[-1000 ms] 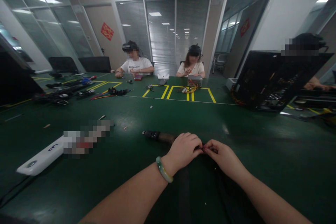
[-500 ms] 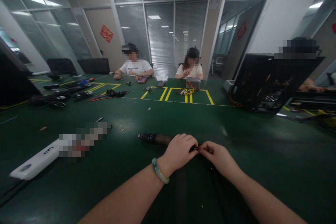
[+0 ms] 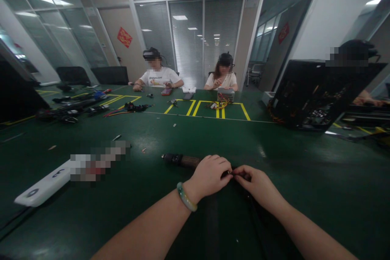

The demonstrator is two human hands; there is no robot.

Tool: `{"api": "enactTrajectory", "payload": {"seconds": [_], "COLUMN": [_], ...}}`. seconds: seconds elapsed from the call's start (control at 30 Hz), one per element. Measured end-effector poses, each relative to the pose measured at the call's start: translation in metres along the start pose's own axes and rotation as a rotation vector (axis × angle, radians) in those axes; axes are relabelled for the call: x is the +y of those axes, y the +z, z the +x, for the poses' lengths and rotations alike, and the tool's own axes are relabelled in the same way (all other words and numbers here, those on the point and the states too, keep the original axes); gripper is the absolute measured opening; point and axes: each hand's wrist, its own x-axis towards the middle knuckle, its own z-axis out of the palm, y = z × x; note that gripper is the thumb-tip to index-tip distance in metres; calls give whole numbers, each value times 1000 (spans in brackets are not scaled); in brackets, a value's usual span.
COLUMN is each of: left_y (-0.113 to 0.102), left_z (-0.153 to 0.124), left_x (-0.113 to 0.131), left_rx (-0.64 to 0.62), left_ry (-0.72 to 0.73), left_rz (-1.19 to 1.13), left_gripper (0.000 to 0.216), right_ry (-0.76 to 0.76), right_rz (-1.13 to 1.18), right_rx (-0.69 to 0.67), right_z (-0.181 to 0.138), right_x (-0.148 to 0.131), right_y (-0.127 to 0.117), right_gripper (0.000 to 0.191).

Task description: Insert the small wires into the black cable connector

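Observation:
A dark electric screwdriver [image 3: 189,161] lies on the green table, its metal nose pointing left. My left hand [image 3: 211,174] is closed around its rear part, palm down, with a green bangle at the wrist. Close against those fingertips, my right hand [image 3: 254,182] pinches a small dark piece at the screwdriver's rear end. Fingers hide most of that piece, and its kind cannot be made out. A tiny brassy glint shows between the two hands. Below my right hand, a dark strip like a cable [image 3: 249,198] runs toward me, barely visible against the table.
A white power strip [image 3: 45,185], partly blurred out, lies at left. Dark cables [image 3: 134,107] and a loose wire bundle [image 3: 224,103] are farther back. An open black computer case [image 3: 304,93] stands at right. Two people sit opposite; another is partly hidden behind the case.
The whole view has shifted slightly to the right. Both hands stay together at the screwdriver's rear end, with only small finger movement.

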Motion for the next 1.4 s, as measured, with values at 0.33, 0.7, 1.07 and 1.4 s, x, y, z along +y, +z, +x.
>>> {"api": "enactTrajectory", "payload": {"seconds": [0.33, 0.7, 1.07, 1.4], "left_y": [-3, 0, 0, 0], "left_z": [1, 1, 1, 0], "left_x": [3, 1, 1, 3], "left_rx": [1, 2, 19, 37], "left_ry": [-24, 4, 5, -23], "left_rz": [2, 4, -25, -42], "left_gripper": [8, 8, 6, 20], "right_ry": [9, -1, -3, -2], "right_rz": [38, 37, 21, 17], "right_rx": [3, 21, 39, 41], "right_z": [-2, 0, 2, 2], "right_x": [0, -4, 7, 6], "right_y": [-2, -2, 2, 0], "right_gripper": [18, 16, 20, 21]}}
